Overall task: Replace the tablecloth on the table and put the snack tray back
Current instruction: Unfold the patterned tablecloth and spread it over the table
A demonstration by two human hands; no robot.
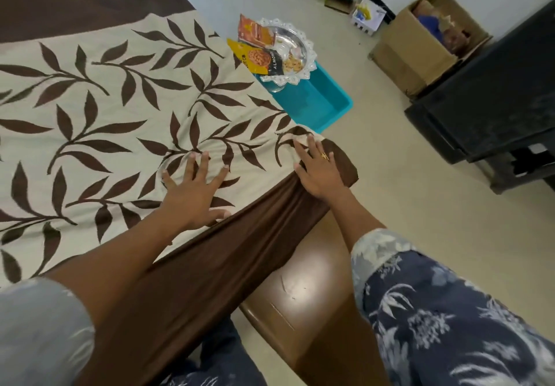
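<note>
A cream tablecloth (120, 109) with brown leaf print and a brown border covers the table. My left hand (192, 187) lies flat on it with fingers spread, near the front edge. My right hand (318, 169) presses with straight fingers on the near right corner, where the cloth is bunched and the brown border hangs over. Bare glossy brown table wood (315, 289) shows at the front right. The snack tray (300, 67), silver with a lacy rim, holds snack packets and sits on a blue plastic tub (324, 106) on the floor beyond the table's right side.
An open cardboard box (420, 52) with things inside stands on the floor at the right. A black cabinet (492, 106) is at the far right. Cables and small boxes (366, 16) lie along the back wall. Pale floor (390, 190) lies between table and cabinet.
</note>
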